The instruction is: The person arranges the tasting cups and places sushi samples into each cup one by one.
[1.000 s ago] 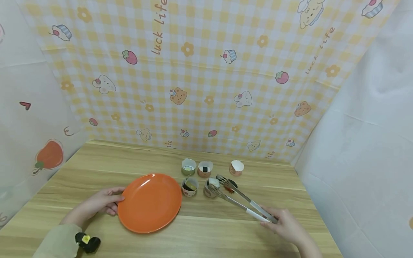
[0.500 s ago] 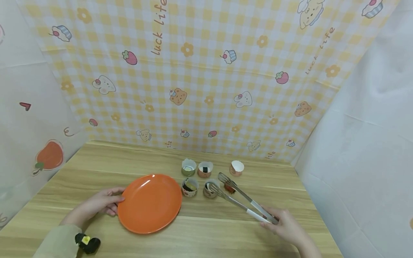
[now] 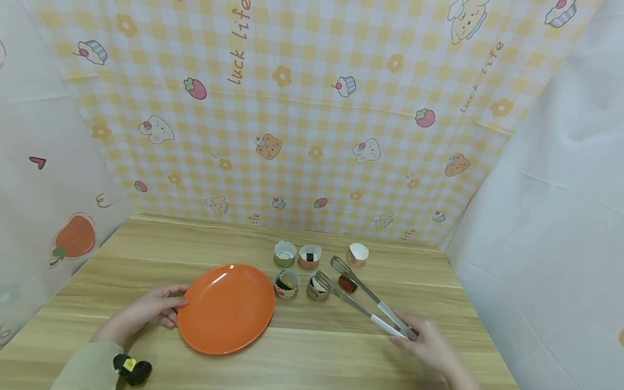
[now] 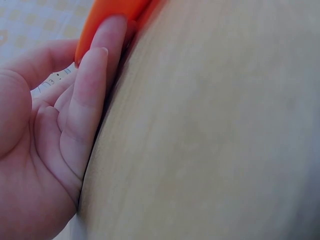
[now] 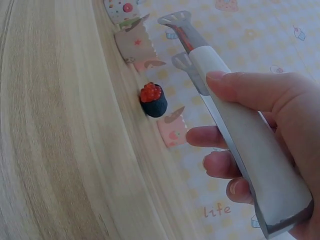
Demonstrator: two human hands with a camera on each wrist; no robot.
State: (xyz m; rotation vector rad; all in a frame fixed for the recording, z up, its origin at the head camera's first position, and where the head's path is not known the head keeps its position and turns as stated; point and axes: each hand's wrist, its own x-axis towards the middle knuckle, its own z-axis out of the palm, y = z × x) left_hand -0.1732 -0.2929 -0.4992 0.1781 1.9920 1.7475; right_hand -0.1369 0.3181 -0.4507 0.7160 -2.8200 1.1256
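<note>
My left hand (image 3: 151, 309) holds the left rim of an orange plate (image 3: 226, 311), thumb on top and fingers beneath. In my right hand (image 3: 429, 346) are metal tongs (image 3: 385, 325) with white handles. Their slotted tips stand apart above the paper cups with nothing between them. The near tip overlaps a front cup (image 3: 318, 295), where a piece of white rice with a dark wrap shows inside. Just right of that cup, a sushi roll topped with red roe (image 5: 153, 100) stands on the table, wrapped in black.
Three more filled cups stand close by: a green one (image 3: 284, 261), a brownish one (image 3: 309, 264) and a front left one (image 3: 286, 293). A cup with a bare white inside (image 3: 358, 251) is at the back right. Patterned cloth (image 3: 317, 124) hangs behind the wooden table (image 3: 205, 238).
The white rice piece has gone from between the tongs' tips down into the front cup. The tips have spread and lifted slightly, uncovering the roe roll. My left hand and the plate stay put.
</note>
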